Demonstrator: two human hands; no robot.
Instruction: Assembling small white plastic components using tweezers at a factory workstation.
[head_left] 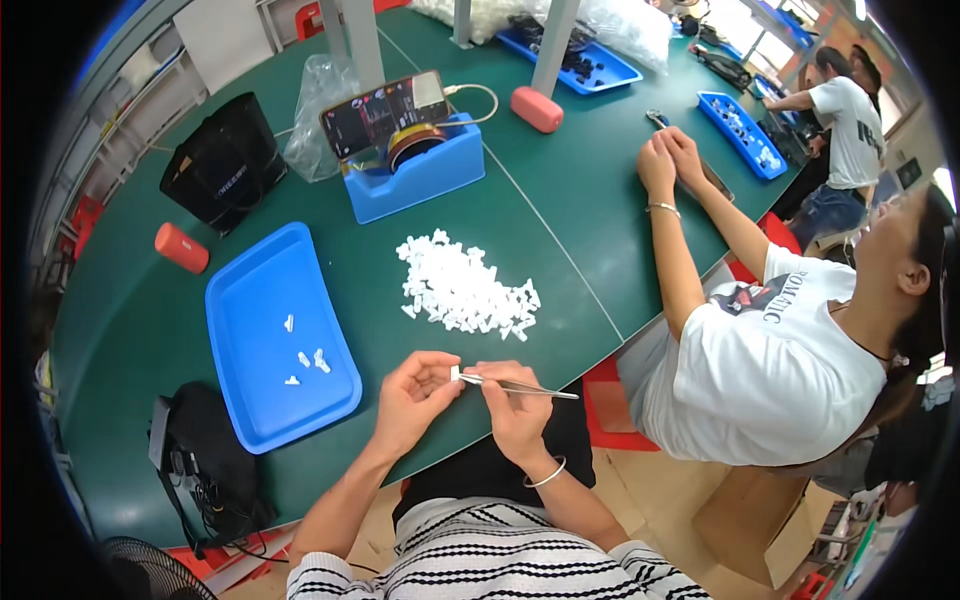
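Close to the table's near edge, my left hand [414, 403] pinches a small white plastic part [455, 373] between thumb and fingers. Metal tweezers [530, 387] are gripped in my right hand [515, 415], their tips touching that part. Beyond both hands lies a loose pile of white plastic parts [460, 285]. Left of my left hand, a blue tray [262, 425] carries several similar white pieces [320, 361] lying apart from each other.
A blue tape dispenser [420, 190] props up a phone [385, 113] behind the pile. Black bags [225, 165] [205, 450] and a red cylinder [181, 248] stand at left. At right sits a co-worker [780, 350], hands together on the green table [560, 220].
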